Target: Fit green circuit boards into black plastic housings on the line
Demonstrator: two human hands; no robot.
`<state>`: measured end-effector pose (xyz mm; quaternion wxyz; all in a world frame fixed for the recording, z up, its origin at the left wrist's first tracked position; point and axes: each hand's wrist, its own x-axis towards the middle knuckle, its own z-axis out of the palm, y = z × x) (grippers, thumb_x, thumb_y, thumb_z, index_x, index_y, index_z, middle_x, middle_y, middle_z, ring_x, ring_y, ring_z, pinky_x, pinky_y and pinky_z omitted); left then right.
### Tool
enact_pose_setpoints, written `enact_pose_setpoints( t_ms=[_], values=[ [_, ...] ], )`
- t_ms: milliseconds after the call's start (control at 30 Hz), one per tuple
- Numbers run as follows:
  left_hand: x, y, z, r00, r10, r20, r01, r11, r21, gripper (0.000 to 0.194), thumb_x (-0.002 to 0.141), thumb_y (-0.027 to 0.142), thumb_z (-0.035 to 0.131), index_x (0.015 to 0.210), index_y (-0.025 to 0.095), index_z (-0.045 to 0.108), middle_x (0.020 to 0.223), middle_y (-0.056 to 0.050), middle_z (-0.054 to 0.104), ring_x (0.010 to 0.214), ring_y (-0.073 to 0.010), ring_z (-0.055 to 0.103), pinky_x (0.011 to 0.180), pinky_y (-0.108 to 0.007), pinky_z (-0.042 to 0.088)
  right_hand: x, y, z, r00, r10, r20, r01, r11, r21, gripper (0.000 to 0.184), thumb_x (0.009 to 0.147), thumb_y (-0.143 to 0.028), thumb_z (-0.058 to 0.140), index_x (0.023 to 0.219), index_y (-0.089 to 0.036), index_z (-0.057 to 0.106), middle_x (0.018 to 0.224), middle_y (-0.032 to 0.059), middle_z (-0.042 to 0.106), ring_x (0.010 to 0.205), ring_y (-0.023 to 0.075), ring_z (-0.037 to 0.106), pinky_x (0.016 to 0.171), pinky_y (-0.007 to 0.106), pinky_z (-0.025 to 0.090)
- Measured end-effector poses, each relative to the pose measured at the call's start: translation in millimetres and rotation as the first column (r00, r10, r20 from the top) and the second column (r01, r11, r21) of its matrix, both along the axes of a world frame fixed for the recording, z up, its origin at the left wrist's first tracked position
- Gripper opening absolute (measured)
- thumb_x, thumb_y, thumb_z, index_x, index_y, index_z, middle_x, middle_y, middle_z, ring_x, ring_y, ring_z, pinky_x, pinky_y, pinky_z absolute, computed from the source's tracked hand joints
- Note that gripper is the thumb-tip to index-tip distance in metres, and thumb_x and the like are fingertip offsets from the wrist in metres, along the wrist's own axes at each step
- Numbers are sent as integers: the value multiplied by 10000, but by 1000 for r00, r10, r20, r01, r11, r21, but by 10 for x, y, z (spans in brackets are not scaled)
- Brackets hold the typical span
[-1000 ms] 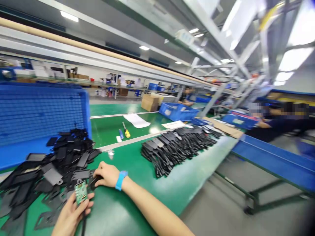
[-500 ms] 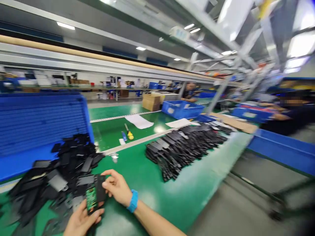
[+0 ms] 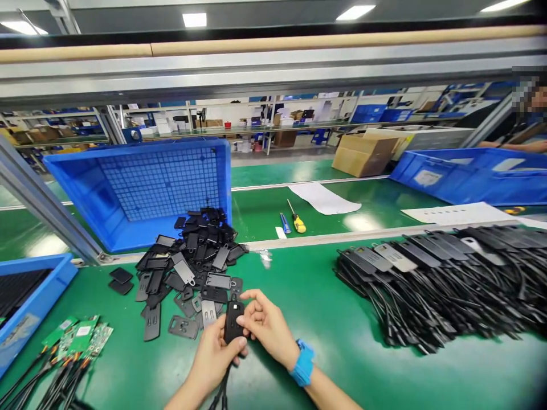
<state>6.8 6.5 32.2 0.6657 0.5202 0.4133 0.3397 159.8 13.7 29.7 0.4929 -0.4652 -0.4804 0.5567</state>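
Both my hands are on a small black plastic case [image 3: 233,322] with a dark cable running down from its lower end. My left hand [image 3: 217,347] grips its lower left side between thumb and fingers. Against its right side my right hand [image 3: 265,322], with a blue wristband [image 3: 303,363], presses thumb and fingertips. A small light-coloured opening shows near the case's top; the circuit board is hidden now. Just behind lies a heap of loose black case halves [image 3: 194,256]. Several green circuit boards [image 3: 81,336] with black cables lie at the lower left.
A tipped blue crate [image 3: 166,182] stands behind the heap. At right lies a long row of cased units with cables [image 3: 410,273]. A screwdriver [image 3: 298,221], a blue cutter knife [image 3: 285,222] and a paper sheet [image 3: 325,198] lie beyond the rail. Another person's arm [image 3: 519,145] shows far right.
My view has swung left, bringing the left-hand crate and boards into sight. The case, earlier open with its green board showing beside a black cover, is now covered over, still in both hands.
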Motion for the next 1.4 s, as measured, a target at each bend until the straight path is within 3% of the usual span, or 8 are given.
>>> enact_pose_setpoints(
  t_ms=[300, 500, 833, 1000, 1100, 1200, 1300, 1400],
  values=[
    [15, -62, 12, 995, -6, -98, 16, 995, 101, 579, 813, 458, 618, 1280, 142, 483, 933, -119, 635, 714, -202, 647, 582, -255, 534, 21, 44, -43, 989, 136, -51, -139, 989, -48, 465, 855, -574, 493, 710, -133, 512, 552, -33, 427, 496, 77, 405, 490, 194, 316],
    [69, -71, -51, 994, 35, 100, -39, 998, 43, 852, 759, 352, 698, 1448, 200, 219, 1169, -155, 583, 905, -229, 636, 772, -314, 532, -117, -79, -55, 917, -99, 387, -13, 961, 276, 509, 898, -404, 453, 1347, -171, 399, 1047, 96, 543, 911, 197, 550, 796, 312, 492],
    [-210, -127, 228, 920, 85, -384, 101, 893, 439, 598, 738, 160, 614, 1316, 234, 483, 1200, -114, 585, 939, -234, 600, 793, -344, 508, 834, 114, -273, -14, -266, 964, -18, 964, 266, 484, 821, -135, 365, 1290, -108, 484, 1044, 240, 571, 802, 338, 602, 638, 460, 490],
    [-909, -243, 582, 452, 469, -759, 142, 802, 580, 327, 817, 87, 486, 1111, 188, 589, 1098, -103, 599, 1010, -234, 559, 879, -337, 457, 1058, 101, -398, -162, -370, 915, 27, 925, 379, 425, 855, -309, 378, 1209, -149, 549, 1021, 237, 572, 788, 381, 595, 600, 489, 468],
    [-1422, -423, 674, -126, 526, -841, -31, 845, 533, 273, 823, 55, 419, 1055, 122, 545, 1065, -176, 564, 983, -282, 552, 822, -386, 455, 846, 53, -256, -56, -448, 893, -60, 894, 444, 509, 880, -393, 327, 1238, -88, 522, 1113, 248, 532, 900, 389, 571, 714, 506, 478],
    [-1823, -578, 718, -254, 465, -848, -132, 852, 507, 249, 807, 36, 390, 1024, 65, 508, 904, -204, 586, 825, -298, 595, 695, -382, 459, 587, 37, -91, 247, -388, 888, -127, 895, 427, 522, 885, -388, 309, 1247, -77, 521, 1143, 211, 538, 975, 356, 559, 818, 489, 477],
    [-1907, -638, 764, -117, 493, -862, -134, 853, 505, 236, 776, 47, 447, 988, 131, 510, 765, -81, 598, 699, -221, 601, 638, -293, 436, 356, -42, 29, 629, -145, 763, -192, 923, 334, 466, 877, -433, 381, 1187, -146, 579, 1136, 154, 571, 1030, 301, 556, 910, 457, 454],
    [-1606, -578, 800, 392, 531, -751, -160, 844, 513, 190, 768, 114, 517, 948, 174, 533, 735, -17, 590, 637, -155, 574, 592, -232, 426, 108, -214, 109, 858, 299, 418, -373, 922, 105, 448, 868, -504, 470, 1172, -199, 591, 1125, 127, 602, 1038, 258, 572, 926, 423, 456]
  ],
)
